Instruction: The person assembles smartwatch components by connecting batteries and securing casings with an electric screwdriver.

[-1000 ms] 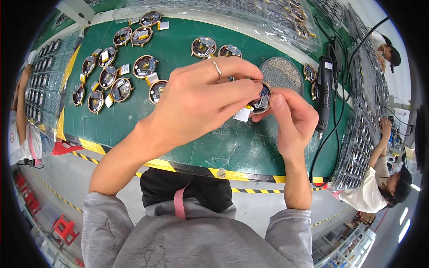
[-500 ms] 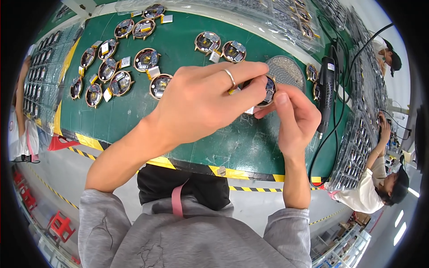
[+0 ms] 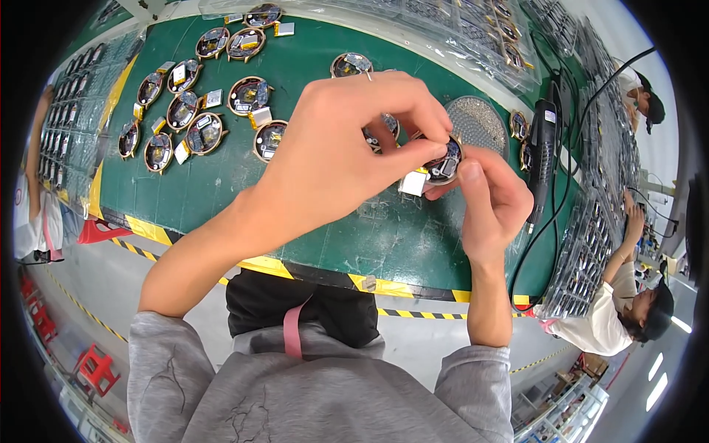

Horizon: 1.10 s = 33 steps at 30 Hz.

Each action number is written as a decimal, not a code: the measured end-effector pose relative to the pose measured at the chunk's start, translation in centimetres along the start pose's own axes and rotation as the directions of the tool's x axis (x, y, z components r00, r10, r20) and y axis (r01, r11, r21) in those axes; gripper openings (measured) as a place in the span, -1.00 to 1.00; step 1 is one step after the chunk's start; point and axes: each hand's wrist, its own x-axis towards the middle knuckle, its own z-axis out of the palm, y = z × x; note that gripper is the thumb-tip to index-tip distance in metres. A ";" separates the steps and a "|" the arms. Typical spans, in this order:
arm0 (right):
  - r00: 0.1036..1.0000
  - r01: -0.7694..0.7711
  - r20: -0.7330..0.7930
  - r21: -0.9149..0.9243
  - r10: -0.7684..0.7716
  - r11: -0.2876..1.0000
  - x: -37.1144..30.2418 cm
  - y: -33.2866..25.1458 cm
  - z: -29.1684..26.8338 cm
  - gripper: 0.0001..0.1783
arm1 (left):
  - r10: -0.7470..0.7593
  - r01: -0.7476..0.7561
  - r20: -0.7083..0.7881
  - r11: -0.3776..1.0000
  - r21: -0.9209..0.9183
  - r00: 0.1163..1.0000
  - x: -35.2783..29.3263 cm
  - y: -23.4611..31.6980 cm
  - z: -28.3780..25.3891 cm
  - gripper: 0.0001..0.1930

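Observation:
A small round electronic unit (image 3: pixel 446 168) with a metal rim is held up over the green work mat (image 3: pixel 295 192). My right hand (image 3: pixel 491 207) cradles it from below and the right. My left hand (image 3: pixel 347 159), wearing a ring, reaches across from the left and pinches its top edge with thumb and fingertips. A small white-and-yellow rectangular piece (image 3: pixel 412 182) hangs just under the unit on its left. Most of the unit's face is hidden by my fingers.
Several more round units (image 3: pixel 203 133) with small white pieces lie on the mat's far left. A round mesh dish (image 3: pixel 476 122) sits behind my hands. A black electric screwdriver (image 3: pixel 541 159) with its cable lies at right. A seated person (image 3: pixel 628 317) works at far right.
Both hands with the round unit have stayed together and shifted slightly up and right in view. My left fingers have closed further over the unit's top edge.

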 end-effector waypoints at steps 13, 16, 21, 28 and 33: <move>1.000 -0.015 0.020 0.026 0.014 1.000 0.1 -0.4 0.2 -0.66 | -0.292 0.310 0.154 0.945 -0.105 0.944 0.2 0.3 -0.5 -0.86; 0.999 -0.026 0.035 0.036 0.024 0.999 0.1 -0.3 0.0 -0.67 | -0.287 0.307 0.170 0.945 -0.110 0.943 0.2 0.3 -0.6 -0.87; 0.998 -0.024 0.064 0.032 0.022 0.999 0.3 -0.2 -0.1 -0.69 | -0.314 0.343 0.193 0.929 -0.138 0.930 0.2 0.2 -0.7 -0.86; 0.997 -0.068 0.036 0.085 0.065 0.994 0.2 -0.4 0.2 -0.73 | -0.320 0.349 0.197 0.927 -0.134 0.927 0.3 0.3 -0.7 -0.86; 1.000 -0.029 -0.001 0.036 0.029 0.999 0.4 -0.8 0.4 -0.87 | -0.320 0.345 0.209 0.933 -0.099 0.924 0.1 0.3 -0.5 -0.84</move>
